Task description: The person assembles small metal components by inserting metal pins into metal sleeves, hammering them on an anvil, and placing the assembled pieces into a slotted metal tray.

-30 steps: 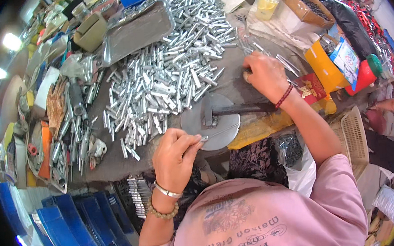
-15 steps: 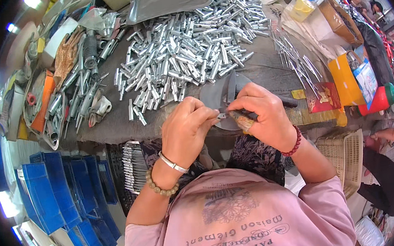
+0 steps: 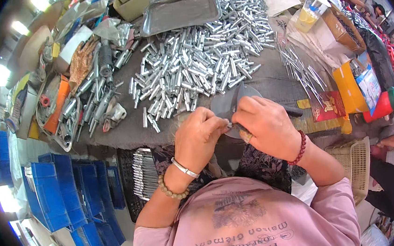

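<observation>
My left hand point(image 3: 199, 134) pinches a small silvery metal part point(image 3: 229, 125) at the table's near edge; most of the part is hidden by fingertips. Close against it, my right hand point(image 3: 268, 124) is closed, its fingers curled in and a yellowish wrap point(image 3: 245, 135) on the thumb. What the right fingers grip cannot be made out. Just beyond both hands lies a grey, rounded metal plate point(image 3: 223, 103), partly covered by the right hand. A big heap of short, shiny metal tubes point(image 3: 197, 71) spreads over the dark table farther off.
Behind the heap rests a metal tray point(image 3: 182, 12). Thin metal rods point(image 3: 297, 67) lie to the right, near a red packet point(image 3: 327, 107). Tools and a stained glove point(image 3: 81, 63) crowd the left side. Blue bins point(image 3: 49, 197) stand lower left, a cream basket point(image 3: 361, 169) lower right.
The whole view has shifted, so the table and hands appear lower and farther right. Both hands stay together around the small part; the right fingers now cover more of what is between them.
</observation>
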Tool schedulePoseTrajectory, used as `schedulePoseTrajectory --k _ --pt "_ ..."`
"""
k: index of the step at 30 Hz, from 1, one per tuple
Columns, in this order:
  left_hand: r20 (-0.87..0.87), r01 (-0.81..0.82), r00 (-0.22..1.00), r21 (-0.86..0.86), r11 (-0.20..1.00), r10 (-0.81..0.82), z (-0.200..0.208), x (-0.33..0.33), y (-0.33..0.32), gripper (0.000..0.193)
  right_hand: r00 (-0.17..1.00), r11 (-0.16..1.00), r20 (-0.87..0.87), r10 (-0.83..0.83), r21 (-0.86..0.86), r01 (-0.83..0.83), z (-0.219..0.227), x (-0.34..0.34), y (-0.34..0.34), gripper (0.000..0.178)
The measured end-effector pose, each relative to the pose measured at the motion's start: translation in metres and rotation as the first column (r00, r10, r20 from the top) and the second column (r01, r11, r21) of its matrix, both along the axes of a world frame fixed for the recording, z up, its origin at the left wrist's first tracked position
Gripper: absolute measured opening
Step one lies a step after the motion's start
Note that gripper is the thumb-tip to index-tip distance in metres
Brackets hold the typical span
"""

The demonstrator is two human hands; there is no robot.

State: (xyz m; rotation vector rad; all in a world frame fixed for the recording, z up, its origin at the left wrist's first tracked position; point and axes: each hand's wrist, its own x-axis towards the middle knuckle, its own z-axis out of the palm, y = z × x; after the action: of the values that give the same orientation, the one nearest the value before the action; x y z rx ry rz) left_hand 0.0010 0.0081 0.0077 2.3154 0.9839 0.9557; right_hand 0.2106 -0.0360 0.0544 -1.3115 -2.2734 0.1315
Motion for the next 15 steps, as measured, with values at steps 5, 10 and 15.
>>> schedulePoseTrajectory --k 5,10,15 --pt "0.005 -0.028 1.000 0.040 0.999 0.028 -0.004 0.000 -0.004 0.018 0.991 0.998 0.131 0.009 0.052 -0.016 0.005 -0.008 -0.004 0.010" --pt "-0.010 -0.026 1.000 0.045 0.999 0.026 -0.003 0.000 -0.004 0.019 0.991 0.997 0.124 -0.042 0.076 0.032 -0.007 -0.011 -0.008 0.010" --pt "0.007 -0.017 1.000 -0.025 1.000 0.017 -0.002 0.002 -0.001 0.018 0.998 0.987 0.002 -0.065 0.146 0.064 -0.022 -0.001 -0.009 0.020"
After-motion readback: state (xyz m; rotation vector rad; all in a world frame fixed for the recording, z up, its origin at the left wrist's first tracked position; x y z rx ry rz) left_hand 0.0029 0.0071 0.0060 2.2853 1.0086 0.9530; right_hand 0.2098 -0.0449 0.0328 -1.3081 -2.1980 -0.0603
